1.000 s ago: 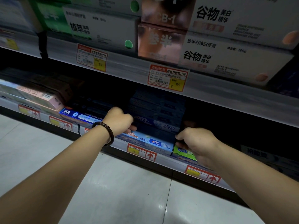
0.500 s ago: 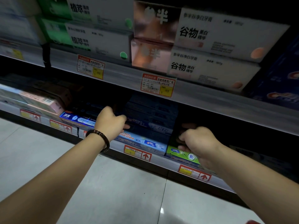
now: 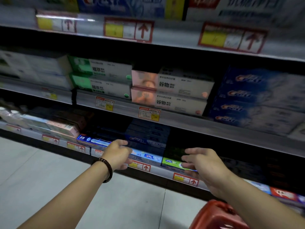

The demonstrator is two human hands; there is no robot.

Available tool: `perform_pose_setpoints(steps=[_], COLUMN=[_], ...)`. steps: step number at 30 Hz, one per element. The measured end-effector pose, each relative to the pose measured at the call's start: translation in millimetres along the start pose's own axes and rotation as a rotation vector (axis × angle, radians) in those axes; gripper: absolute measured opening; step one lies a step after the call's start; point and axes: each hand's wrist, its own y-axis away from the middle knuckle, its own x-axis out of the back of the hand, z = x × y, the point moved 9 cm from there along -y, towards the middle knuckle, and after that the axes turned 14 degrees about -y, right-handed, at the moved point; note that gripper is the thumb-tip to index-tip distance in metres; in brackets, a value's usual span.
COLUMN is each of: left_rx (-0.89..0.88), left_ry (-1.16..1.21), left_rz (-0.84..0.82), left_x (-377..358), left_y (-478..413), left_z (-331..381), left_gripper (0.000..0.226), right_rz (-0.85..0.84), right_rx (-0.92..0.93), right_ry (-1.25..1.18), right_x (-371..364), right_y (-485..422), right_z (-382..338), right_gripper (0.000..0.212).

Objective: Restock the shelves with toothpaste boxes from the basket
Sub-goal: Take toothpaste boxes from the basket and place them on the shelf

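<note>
— Dim shop aisle, grey floor tiles point(image 3: 66, 195), tiers of shelving packed with cartons. Where are the hands?
— Take the dark-blue stack of toothpaste boxes point(image 3: 146, 138) on the bottom shelf point(image 3: 162, 171) as the marker. The left hand point(image 3: 118, 153), a bead bracelet point(image 3: 105, 169) on its wrist, hovers at the stack's lower left corner. The right hand point(image 3: 203, 164) hovers to the right of the stack, in front of a green box point(image 3: 171, 162) lying beside it. Both have fingers loose and spread, and neither holds anything.
— So which step is this?
— I'd judge that a placing is finished: the stack sits squared with no grip on it. The frame is smeared, so I can't tell whether a fingertip brushes a carton.
— And the supply?
— The red basket point(image 3: 216, 215) is below and to the right of the stack, under the right forearm. Its contents are out of sight.
— Next?
— Probably a reach down to the basket for another box. Then it would slide in flat, perhaps into the dark gap above the green box, right of the stack.
</note>
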Motion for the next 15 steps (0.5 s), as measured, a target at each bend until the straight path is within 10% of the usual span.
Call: perform_pose_setpoints(steps=[15], left_rx=[-0.136], left_ry=[-0.079], left_rz=[-0.048], left_x=[5.8], left_y=[137.4], left_z=[70.1], left_gripper=[0.033], right_rz=[-0.02], right_rx=[0.074], right_ry=[-0.096], right_x=[43.7], right_y=[111.7], right_z=[-29.9], right_gripper=[0.023])
